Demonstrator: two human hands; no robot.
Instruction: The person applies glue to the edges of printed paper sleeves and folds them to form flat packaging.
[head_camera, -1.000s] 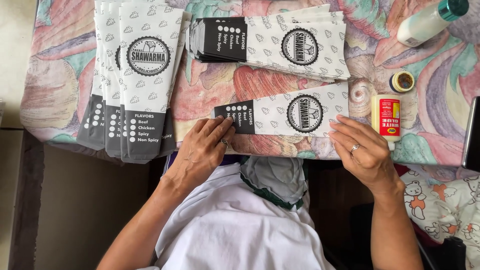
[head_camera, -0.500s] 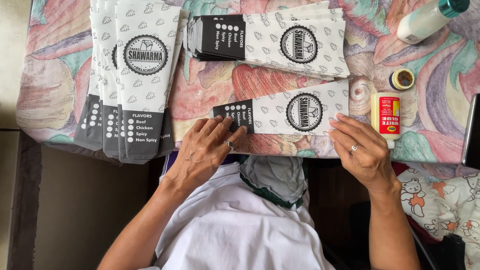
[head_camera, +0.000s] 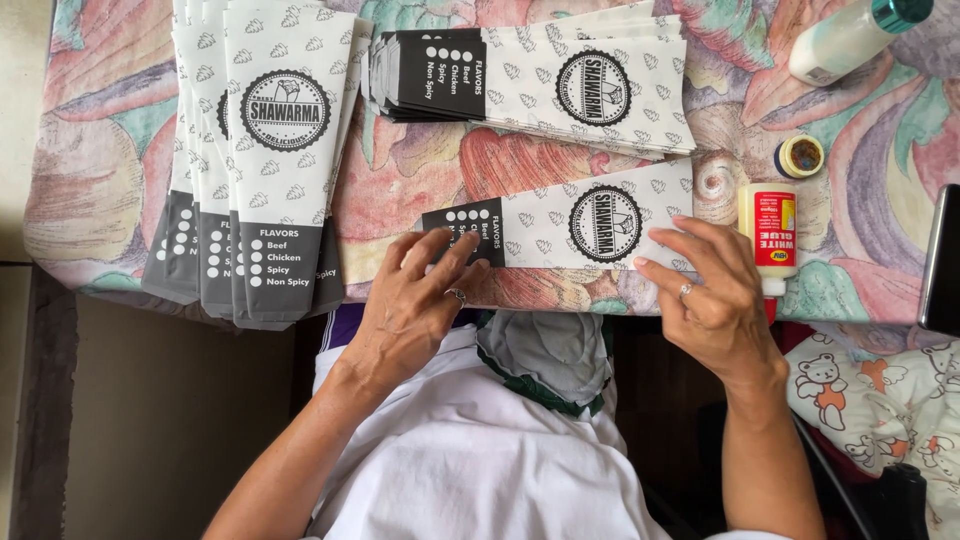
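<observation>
Far left, on the desk (head_camera: 90, 230) with its flowered cloth: a fanned stack of printed paper sleeves (head_camera: 265, 170), dark ends overhanging the near edge, likely laid out apart to keep them separate. Top middle: a second pile of sleeves (head_camera: 540, 85), lying crosswise. Below it, one single sleeve (head_camera: 570, 225) flat along the near edge. Left hand (head_camera: 415, 310) spread flat, fingers pressing on the dark end, gripping nothing. Right hand (head_camera: 705, 290) likewise flat and unclenched, fingertips on the pale end; seemingly pinning the paper smooth from both ends. Just right of that hand: a red-and-yellow glue bottle (head_camera: 768, 235), a small round lid (head_camera: 799, 155), farther up a white bottle (head_camera: 850, 38). Nothing between hands and sleeve.
</observation>
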